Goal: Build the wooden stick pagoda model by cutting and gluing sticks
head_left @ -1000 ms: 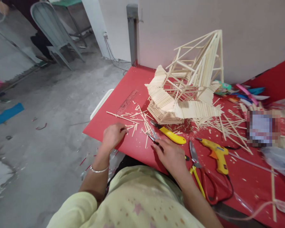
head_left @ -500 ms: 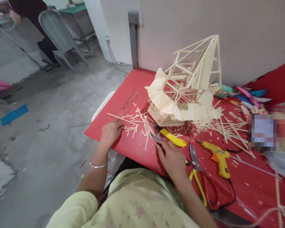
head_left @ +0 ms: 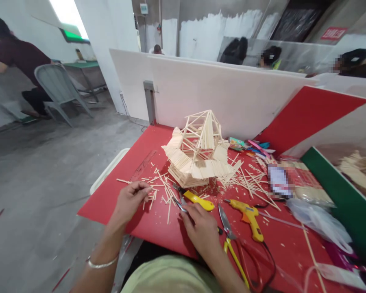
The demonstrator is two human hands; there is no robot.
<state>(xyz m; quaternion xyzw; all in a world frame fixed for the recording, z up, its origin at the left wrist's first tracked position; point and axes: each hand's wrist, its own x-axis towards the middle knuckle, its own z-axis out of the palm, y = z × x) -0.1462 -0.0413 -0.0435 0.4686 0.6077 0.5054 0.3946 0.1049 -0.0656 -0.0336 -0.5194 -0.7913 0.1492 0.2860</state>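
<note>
My left hand (head_left: 132, 201) hovers over the left part of the red table (head_left: 110, 203), thumb and fingertips pinched together. Whatever is between those fingertips is too small to make out. Close by lie several short cut wooden sticks (head_left: 154, 198). My right hand (head_left: 199, 228) rests low on the table, fingers curled round a slim metal-tipped tool (head_left: 179, 205) that points away toward the sticks. Just beyond it lies a yellow utility knife (head_left: 199, 200). Behind the hands stands a tower-like model (head_left: 190, 156) built of thin wooden sticks, with slatted roof panels and an open pointed frame.
Right of my right hand lie scissors (head_left: 226, 221) with red and yellow handles and a yellow glue gun (head_left: 247, 215). A clear ruler (head_left: 143, 165) lies at the left. Loose sticks (head_left: 256, 183) and a plastic bag (head_left: 319, 224) cover the right side. A white partition (head_left: 216, 89) stands behind.
The view has tilted up, showing more of the room. My left hand has lifted from the sticks, its fingertips now pinched. My right hand keeps its hold on the tool.
</note>
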